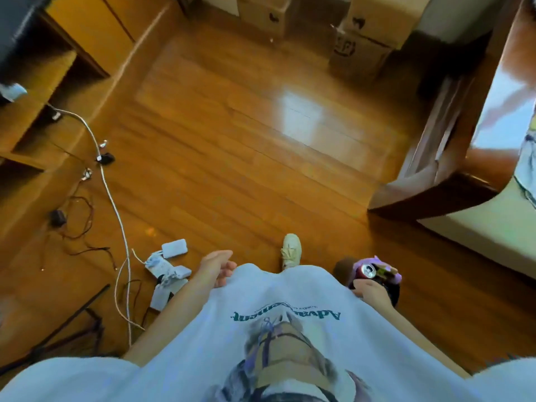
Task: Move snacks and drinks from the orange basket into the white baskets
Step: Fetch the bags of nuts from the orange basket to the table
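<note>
My right hand (pixel 369 291) is low at the right of my body and grips a red drink can (pixel 366 271) together with a purple snack packet (pixel 387 271). The can's silver top faces up. At the left of my white shirt, my left hand (pixel 216 266) hangs with its fingers loosely apart and holds nothing. Neither the orange basket nor the white baskets are in view.
Bare wooden floor (pixel 232 126) stretches ahead. Cardboard boxes (pixel 359 39) stand at the far end. A white cable (pixel 114 204), a power strip (pixel 162 265) and thin wires lie on the left by wooden shelves (pixel 43 91). A bed (pixel 478 213) with a dark wooden frame fills the right.
</note>
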Demonstrator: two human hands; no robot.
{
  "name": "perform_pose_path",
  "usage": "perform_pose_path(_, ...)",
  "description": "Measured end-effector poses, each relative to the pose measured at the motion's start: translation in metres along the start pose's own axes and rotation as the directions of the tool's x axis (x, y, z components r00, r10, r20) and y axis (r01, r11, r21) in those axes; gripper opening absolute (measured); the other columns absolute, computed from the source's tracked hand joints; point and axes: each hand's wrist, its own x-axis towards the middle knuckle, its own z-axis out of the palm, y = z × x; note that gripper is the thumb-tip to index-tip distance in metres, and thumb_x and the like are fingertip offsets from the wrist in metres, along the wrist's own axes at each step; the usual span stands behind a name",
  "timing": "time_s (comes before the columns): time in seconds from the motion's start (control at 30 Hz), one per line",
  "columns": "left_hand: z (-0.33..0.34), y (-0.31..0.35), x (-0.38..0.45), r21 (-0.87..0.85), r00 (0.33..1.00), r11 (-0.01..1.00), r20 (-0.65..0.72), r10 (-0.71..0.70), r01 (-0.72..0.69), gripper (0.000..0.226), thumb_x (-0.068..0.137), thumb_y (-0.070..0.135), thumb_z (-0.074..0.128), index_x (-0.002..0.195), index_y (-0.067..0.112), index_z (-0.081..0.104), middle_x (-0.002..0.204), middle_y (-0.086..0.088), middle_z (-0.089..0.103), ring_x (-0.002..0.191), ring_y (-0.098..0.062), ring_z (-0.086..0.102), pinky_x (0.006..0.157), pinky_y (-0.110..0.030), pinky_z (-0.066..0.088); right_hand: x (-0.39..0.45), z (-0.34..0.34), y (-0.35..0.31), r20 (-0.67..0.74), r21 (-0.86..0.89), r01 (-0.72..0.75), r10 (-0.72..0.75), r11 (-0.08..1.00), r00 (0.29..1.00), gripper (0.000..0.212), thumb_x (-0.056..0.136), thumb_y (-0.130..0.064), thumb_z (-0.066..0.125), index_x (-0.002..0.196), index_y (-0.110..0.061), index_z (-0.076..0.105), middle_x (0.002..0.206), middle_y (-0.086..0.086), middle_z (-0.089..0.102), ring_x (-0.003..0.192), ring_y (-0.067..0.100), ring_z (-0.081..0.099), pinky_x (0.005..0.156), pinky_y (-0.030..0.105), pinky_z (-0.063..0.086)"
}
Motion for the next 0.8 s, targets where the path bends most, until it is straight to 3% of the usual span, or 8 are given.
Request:
perform_pose_path(0.07, -0.006, 0.012, 0.007, -0.125, 1.0, 0.992, -0.023, 0.013, -0.016, 0.025, 0.095, 0.018, 0.05, 0.117, 0.01, 0.058, 0.071, -0.004, 0.059, 0.042, -0.007, 0.05, 0.04, -0.018, 0.038, 0.006, -0.004, -0.048, 0.078, -0.063, 0.112, -0.107, 0.992, 0.991, 0.032, 0.086, -0.002, 0.045, 0.058, -0.017, 0.041, 0.06, 0.004, 0.042, 0.061, 0.019, 0.041, 0.059, 0.034, 0.028)
perform_pose_path(0.2, -0.018, 0.022, 0.017, -0.299, 0.994, 0.954, -0.094, -0.059, 0.029, 0.022, 0.094, 0.018, 0.051, 0.114, 0.011, 0.059, 0.07, -0.004, 0.058, 0.037, -0.006, 0.05, 0.042, -0.018, 0.035, 0.016, 0.003, -0.143, 0.071, -0.03, 0.154, -0.151, 0.988, 0.986, 0.013, 0.088, -0.005, 0.047, 0.08, -0.013, 0.053, 0.058, 0.003, 0.046, 0.048, 0.015, 0.038, 0.04, 0.019, 0.027)
perform_pose_path(0.37, -0.038, 0.02, 0.03, -0.467, 0.964, 0.876, -0.159, -0.215, 0.118, 0.016, 0.093, 0.018, 0.053, 0.107, 0.013, 0.058, 0.07, -0.004, 0.058, 0.043, -0.009, 0.053, 0.043, -0.018, 0.036, 0.017, 0.033, -0.259, 0.208, -0.089, 0.271, -0.248, 0.959, 0.946, 0.014, 0.091, -0.006, 0.045, 0.083, -0.016, 0.051, 0.062, 0.003, 0.048, 0.05, 0.015, 0.044, 0.051, 0.021, 0.029)
perform_pose_path(0.47, -0.056, 0.026, 0.043, -0.552, 0.939, 0.815, -0.155, -0.307, 0.176, 0.013, 0.094, 0.022, 0.052, 0.105, 0.016, 0.057, 0.073, -0.003, 0.059, 0.059, -0.014, 0.049, 0.053, -0.024, 0.036, 0.018, 0.053, -0.314, 0.27, -0.102, 0.318, -0.281, 0.943, 0.921, 0.019, 0.092, -0.008, 0.045, 0.078, -0.02, 0.05, 0.062, 0.002, 0.051, 0.038, 0.006, 0.05, 0.052, 0.02, 0.03)
perform_pose_path(0.57, -0.078, 0.044, 0.065, -0.621, 0.92, 0.75, -0.116, -0.374, 0.226, 0.009, 0.094, 0.022, 0.051, 0.098, 0.015, 0.055, 0.06, 0.001, 0.063, 0.061, -0.012, 0.046, 0.054, -0.024, 0.034, 0.022, 0.069, -0.363, 0.279, -0.125, 0.343, -0.299, 0.931, 0.913, 0.019, 0.092, -0.009, 0.045, 0.077, -0.02, 0.05, 0.063, 0.002, 0.052, 0.031, 0.0, 0.049, 0.051, 0.019, 0.031)
perform_pose_path(0.63, -0.093, 0.064, 0.083, -0.657, 0.916, 0.714, -0.09, -0.391, 0.24, 0.01, 0.094, 0.021, 0.049, 0.086, 0.015, 0.053, 0.044, 0.005, 0.062, 0.062, -0.012, 0.045, 0.055, -0.024, 0.034, 0.026, 0.077, -0.393, 0.272, -0.135, 0.347, -0.303, 0.928, 0.914, 0.017, 0.092, -0.01, 0.045, 0.079, -0.02, 0.051, 0.064, 0.002, 0.052, 0.034, 0.002, 0.05, 0.052, 0.02, 0.032)
perform_pose_path(0.73, -0.119, 0.105, 0.106, -0.694, 0.92, 0.684, -0.079, -0.384, 0.226, 0.02, 0.094, 0.02, 0.049, 0.076, 0.014, 0.052, 0.057, 0.0, 0.061, 0.062, -0.014, 0.045, 0.058, -0.024, 0.035, 0.031, 0.083, -0.432, 0.233, -0.135, 0.312, -0.276, 0.941, 0.933, 0.011, 0.092, -0.01, 0.046, 0.087, -0.017, 0.053, 0.065, 0.002, 0.054, 0.048, 0.011, 0.053, 0.053, 0.022, 0.035)
perform_pose_path(0.8, -0.134, 0.137, 0.121, -0.681, 0.93, 0.701, -0.082, -0.359, 0.211, 0.022, 0.094, 0.019, 0.05, 0.073, 0.013, 0.052, 0.049, 0.002, 0.062, 0.061, -0.014, 0.047, 0.057, -0.025, 0.036, 0.032, 0.086, -0.453, 0.207, -0.131, 0.283, -0.253, 0.95, 0.945, 0.009, 0.092, -0.011, 0.047, 0.089, -0.016, 0.053, 0.066, 0.003, 0.054, 0.055, 0.016, 0.051, 0.054, 0.023, 0.036)
